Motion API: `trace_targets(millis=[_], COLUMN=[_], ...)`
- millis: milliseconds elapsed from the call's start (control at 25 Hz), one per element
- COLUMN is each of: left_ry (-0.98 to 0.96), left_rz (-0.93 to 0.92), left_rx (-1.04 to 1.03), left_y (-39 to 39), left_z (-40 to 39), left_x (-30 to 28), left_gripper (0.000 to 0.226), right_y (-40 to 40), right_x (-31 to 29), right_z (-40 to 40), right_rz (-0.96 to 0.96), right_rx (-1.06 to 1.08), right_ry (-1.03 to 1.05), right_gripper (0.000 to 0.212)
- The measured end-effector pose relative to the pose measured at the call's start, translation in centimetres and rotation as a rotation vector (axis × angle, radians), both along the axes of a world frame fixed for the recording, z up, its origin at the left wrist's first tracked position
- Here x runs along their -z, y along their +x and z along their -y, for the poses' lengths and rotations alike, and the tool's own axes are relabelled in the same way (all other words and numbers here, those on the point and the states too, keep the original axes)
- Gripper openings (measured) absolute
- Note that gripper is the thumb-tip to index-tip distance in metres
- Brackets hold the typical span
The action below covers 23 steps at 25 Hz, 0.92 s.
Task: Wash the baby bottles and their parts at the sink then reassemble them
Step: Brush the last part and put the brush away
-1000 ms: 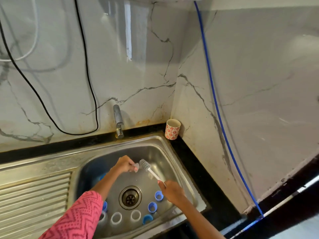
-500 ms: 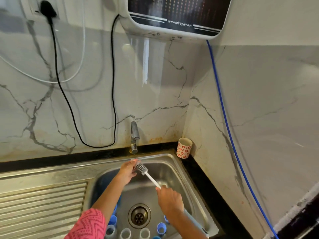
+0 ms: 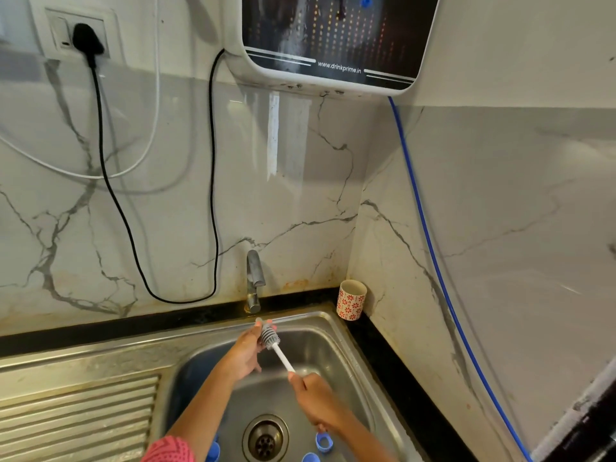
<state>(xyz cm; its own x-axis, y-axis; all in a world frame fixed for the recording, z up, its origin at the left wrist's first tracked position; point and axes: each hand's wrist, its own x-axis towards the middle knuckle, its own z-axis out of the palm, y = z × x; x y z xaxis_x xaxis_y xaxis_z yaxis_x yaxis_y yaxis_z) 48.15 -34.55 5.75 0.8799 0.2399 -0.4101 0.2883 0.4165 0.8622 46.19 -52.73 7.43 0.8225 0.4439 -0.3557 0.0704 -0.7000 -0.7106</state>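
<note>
The view has tipped upward since a second ago: the water purifier (image 3: 333, 41) and the wall socket (image 3: 78, 36) now show, and most of the sink (image 3: 336, 358) floor has slid out of the bottom of the picture. Both hands have risen from mid-basin to the back of the sink, just below the tap (image 3: 255, 281). I judge the person is bringing the brush under the spout to rinse or wet it; no running water is visible, so the washing seems early or between parts.

Counted, largest first: one purifier, one sink with one drain (image 3: 265, 440), one tap, one patterned cup (image 3: 351, 303) on the table corner, one brush (image 3: 271, 341), and three blue bottle parts in view at the bottom edge, one of them a ring (image 3: 322, 441) beside the right wrist. The white rings seen earlier are now out of frame.

The left hand (image 3: 245, 353) has its fingers loosely straight, fingertips touching the grey bristle head. The right hand (image 3: 315, 393) is curled tight round the brush's white handle.
</note>
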Motion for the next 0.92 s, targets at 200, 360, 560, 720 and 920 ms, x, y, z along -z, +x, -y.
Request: trace_targets(millis=[200,360,560,720,920], left_ry=[-0.221,-0.194,-0.11,-0.019,-0.092], left_rz=[0.103,0.018,-0.152,-0.277,-0.135], left_rx=[0.02,-0.058,-0.238,-0.347,-0.576], left_y=[-0.7,-0.3,1.6,2.0,1.2], left_z=[-0.4,-1.0,-1.8,-2.1,-1.9], left_x=[0.0,0.9,0.1,0.3,1.7], left_gripper=[0.037,0.038,0.03,0.029,0.028], right_y=[1.2,1.7,1.0,1.5,2.0], right_x=[0.7,1.7,1.5,1.5,3.9], right_z=[0.8,-0.1,-1.7,-1.5,-0.9], right_rz=[-0.803,-0.703,0.468,0.756,0.823], right_rx=[-0.056,-0.034,-0.093,-0.21,-0.31], right_ry=[0.471,0.33,-0.272,-0.449,-0.523], right_gripper=[0.059,0.057,0.056,0.049,0.046])
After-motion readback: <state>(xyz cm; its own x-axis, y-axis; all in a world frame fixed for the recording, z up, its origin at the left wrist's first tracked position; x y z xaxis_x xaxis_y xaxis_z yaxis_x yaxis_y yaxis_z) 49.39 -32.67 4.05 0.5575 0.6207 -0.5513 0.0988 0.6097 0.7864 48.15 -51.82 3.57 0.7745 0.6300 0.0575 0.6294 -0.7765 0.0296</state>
